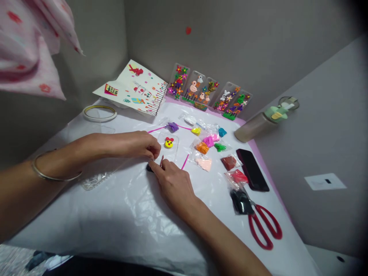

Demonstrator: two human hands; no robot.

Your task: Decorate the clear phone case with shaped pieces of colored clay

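My left hand (146,145) reaches in from the left, its fingers curled together above a small black thing (150,166) on the white sheet. From the right, my right hand (172,174) meets it there with closed fingers at the same black thing. What lies between the fingertips is too small to make out. Just beyond the hands is a clear phone case (173,149) that bears a yellow clay face (168,143) with a red top. A pink stick (184,162) lies to the right of the case.
Bags of coloured clay (202,147), a black phone (253,170), red-handled scissors (263,226) and a bottle (253,127) stand or lie at the right. Decorated cases (193,87) and a drawing (135,88) line the back. A roll of tape (99,118) is at the left.
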